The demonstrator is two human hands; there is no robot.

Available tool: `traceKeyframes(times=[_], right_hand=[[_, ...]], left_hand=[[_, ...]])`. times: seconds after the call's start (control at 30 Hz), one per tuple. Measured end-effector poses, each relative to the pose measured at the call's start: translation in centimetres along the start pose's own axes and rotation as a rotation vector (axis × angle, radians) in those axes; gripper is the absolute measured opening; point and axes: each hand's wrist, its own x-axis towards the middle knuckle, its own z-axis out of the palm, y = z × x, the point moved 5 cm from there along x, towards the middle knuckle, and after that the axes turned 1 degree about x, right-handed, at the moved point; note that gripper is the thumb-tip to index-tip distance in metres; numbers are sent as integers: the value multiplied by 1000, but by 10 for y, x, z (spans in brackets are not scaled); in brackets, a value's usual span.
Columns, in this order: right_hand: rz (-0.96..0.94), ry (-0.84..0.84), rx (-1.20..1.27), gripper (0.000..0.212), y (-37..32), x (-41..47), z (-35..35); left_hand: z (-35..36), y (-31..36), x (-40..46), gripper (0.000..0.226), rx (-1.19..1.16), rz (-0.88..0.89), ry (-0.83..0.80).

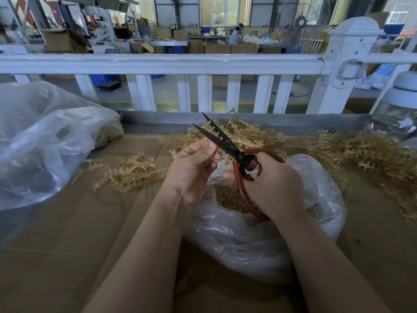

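Over the plastic bag (259, 240) at the middle of the bench (67, 233), the right grip (270, 186) clasps open scissors (225, 143); the left grip (191, 168) pinches a beige sprue (218, 133) between the blades.

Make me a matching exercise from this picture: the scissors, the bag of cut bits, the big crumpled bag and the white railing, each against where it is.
1 scissors
2 bag of cut bits
3 big crumpled bag
4 white railing

A far left of the table
B behind the table
C in the right hand
D middle of the table, open-topped

Pairs: 1-C, 2-D, 3-A, 4-B.
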Motion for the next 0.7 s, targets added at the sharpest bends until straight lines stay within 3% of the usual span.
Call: traceKeyframes(times=[0.37, 0.7], right_hand=[[4, -14, -53, 70, 0, 1, -2], [26, 7, -72, 53, 5, 0, 0]], left_hand=[[2, 1, 1, 12, 52, 47, -30], [-3, 8, 2, 8, 162, 175, -44]])
